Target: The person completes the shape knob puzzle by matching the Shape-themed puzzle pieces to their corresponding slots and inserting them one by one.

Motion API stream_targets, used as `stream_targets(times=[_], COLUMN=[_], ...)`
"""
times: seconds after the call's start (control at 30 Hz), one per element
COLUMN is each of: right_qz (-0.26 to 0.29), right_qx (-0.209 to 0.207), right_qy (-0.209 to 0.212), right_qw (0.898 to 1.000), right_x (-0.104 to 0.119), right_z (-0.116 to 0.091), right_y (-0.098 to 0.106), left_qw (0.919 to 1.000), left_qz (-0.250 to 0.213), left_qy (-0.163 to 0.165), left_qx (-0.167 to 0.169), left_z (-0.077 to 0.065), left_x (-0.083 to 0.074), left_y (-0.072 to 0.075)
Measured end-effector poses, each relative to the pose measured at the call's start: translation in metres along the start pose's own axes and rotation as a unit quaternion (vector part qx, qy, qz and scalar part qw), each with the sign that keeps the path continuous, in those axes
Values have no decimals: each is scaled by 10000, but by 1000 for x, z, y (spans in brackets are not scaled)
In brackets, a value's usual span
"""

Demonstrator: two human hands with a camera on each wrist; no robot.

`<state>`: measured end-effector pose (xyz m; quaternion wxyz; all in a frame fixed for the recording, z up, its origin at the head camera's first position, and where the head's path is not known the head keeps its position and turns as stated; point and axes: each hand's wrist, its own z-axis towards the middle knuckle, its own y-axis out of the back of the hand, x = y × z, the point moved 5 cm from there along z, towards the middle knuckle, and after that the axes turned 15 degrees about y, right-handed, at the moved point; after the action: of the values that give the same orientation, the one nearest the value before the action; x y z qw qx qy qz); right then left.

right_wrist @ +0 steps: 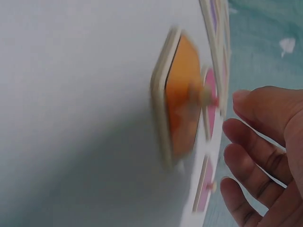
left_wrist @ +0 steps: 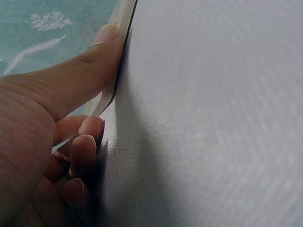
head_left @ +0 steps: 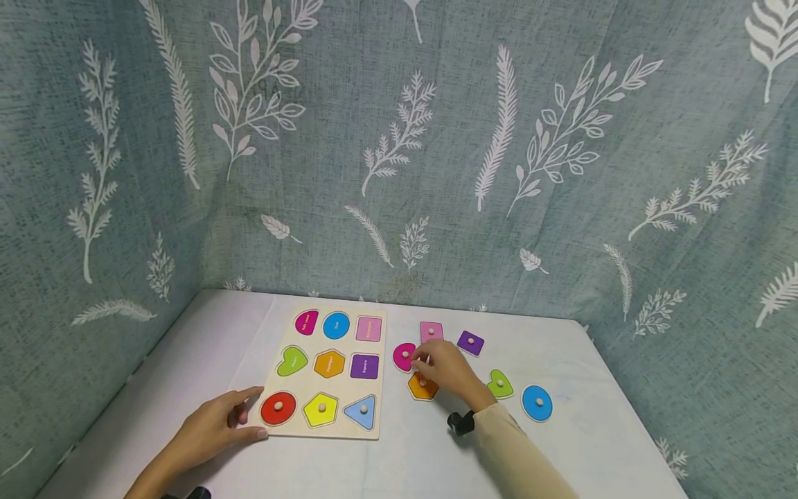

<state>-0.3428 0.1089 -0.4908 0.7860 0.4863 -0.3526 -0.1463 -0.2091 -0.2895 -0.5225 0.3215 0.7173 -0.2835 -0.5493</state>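
A wooden shape puzzle board (head_left: pixel 283 436) lies on the table, its near-left corner held between the thumb and index finger of my left hand (head_left: pixel 212 427). The left wrist view shows that thumb (left_wrist: pixel 102 45) against the board's edge. Red circle (head_left: pixel 278 408), yellow pentagon (head_left: pixel 321 409) and blue triangle (head_left: pixel 363 410) knobbed pieces sit in the front row. Above the loose orange hexagon piece (right_wrist: pixel 182 101), my right hand (head_left: pixel 445 367) hovers with loosely bent fingers, nothing between them. The magenta half-round piece (head_left: pixel 402 355) lies just left of its fingertips. The right wrist view shows the hexagon's knob apart from the thumb.
Other loose knobbed pieces lie right of the board: pink rectangle (head_left: pixel 429 328), purple square (head_left: pixel 476 344), green heart (head_left: pixel 499 378) and blue oval (head_left: pixel 537 403). Patterned curtains (head_left: pixel 374 138) stand behind and beside the white-covered table (head_left: pixel 399 471).
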Motion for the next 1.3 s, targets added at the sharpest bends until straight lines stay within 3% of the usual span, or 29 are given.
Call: stream_targets(times=[0.53,0.9,1.3], right_qz=[-471,-574,-475], right_qx=[-539,-871,-1012], right_qy=[-637,-941,-1389], right_qw=[9954,9901,9840], right_x=[-56,-79,-96], right_z=[-36,-49,-56], right_y=[35,47,51], left_qw=[10000,9997,9999], left_qz=[-48,49,23], left_qy=[-50,-224,-136], left_qx=[29,-72,-81], left_z=[0,1,-2], left_x=[0,-1,0], left_y=[0,0,2])
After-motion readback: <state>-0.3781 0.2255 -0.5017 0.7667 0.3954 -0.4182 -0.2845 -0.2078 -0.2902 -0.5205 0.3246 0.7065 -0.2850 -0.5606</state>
